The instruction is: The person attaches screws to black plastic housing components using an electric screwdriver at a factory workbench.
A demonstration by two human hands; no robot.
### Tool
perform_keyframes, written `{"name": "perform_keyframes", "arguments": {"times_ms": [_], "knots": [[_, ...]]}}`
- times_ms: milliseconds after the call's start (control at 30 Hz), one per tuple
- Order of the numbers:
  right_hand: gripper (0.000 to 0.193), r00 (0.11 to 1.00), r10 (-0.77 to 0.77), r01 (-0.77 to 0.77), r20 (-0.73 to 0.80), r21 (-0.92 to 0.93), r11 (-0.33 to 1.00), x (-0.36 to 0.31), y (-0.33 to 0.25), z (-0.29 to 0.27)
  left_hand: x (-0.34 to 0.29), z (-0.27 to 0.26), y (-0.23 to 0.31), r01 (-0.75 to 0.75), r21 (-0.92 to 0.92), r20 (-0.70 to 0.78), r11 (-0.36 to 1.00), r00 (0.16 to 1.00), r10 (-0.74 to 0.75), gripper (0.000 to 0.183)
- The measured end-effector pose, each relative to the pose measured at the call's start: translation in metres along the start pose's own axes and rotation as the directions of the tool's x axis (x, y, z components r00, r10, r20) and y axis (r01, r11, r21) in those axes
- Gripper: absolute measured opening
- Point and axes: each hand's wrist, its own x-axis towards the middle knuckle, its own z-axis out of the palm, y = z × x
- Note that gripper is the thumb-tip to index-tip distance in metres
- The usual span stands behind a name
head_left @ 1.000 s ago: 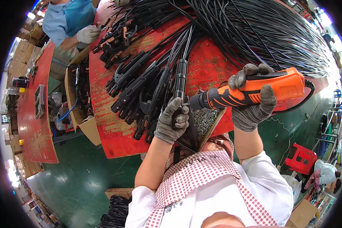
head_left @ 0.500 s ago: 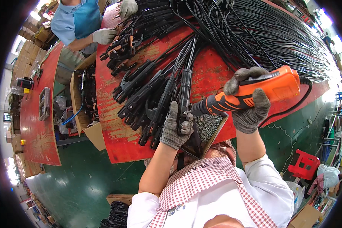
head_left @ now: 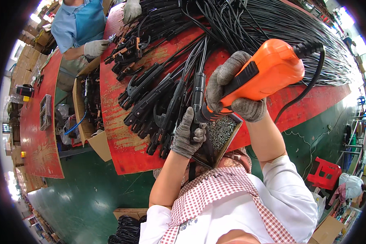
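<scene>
The right hand (head_left: 236, 87), in a grey knit glove, is clamped around the smooth orange plastic electric screwdriver (head_left: 264, 75), its tip angled down-left. The left hand (head_left: 189, 134) is closed on a black cylindrical cable handle (head_left: 198, 91) lying on the worn red desk (head_left: 118, 134), just beside a tray of small metal screws (head_left: 220, 132).

- A worn red table (head_left: 122, 138) carries rows of black clamp handles (head_left: 150, 97)
- Black cables (head_left: 272, 24) spread across its far side
- A tray of screws (head_left: 220, 133) sits at its near edge
</scene>
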Motion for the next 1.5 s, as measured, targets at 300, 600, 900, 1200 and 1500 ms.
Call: {"name": "perform_keyframes", "arguments": {"times_ms": [300,600,900,1200,1500], "knots": [[0.036,0.998,-0.054,0.053,0.012,0.042,0.998,0.004,0.003,0.002,-0.006,0.013,-0.002,-0.052,0.166,-0.256,0.985,0.962,0.094,0.030],[0.038,0.878,-0.299,0.366,-0.375,0.120,0.923,-0.029,-0.022,-0.016,-0.019,0.057,0.022,0.067,0.375,-0.239,0.925,0.971,0.027,0.025],[0.034,0.757,-0.383,0.473,-0.529,0.039,0.880,-0.064,-0.048,-0.038,-0.042,0.087,0.143,0.358,0.934,-0.337,-0.020,0.895,0.293,0.054],[0.037,0.646,-0.199,0.270,-0.737,-0.024,0.963,-0.111,-0.034,-0.067,-0.025,0.070,0.084,0.175,0.496,0.437,-0.851,0.796,0.419,0.019],[0.037,0.663,-0.071,0.170,-0.746,0.058,0.984,-0.104,-0.020,-0.053,-0.006,0.041,-0.042,0.538,0.398,-0.165,-0.743,0.839,0.519,0.058]]}}
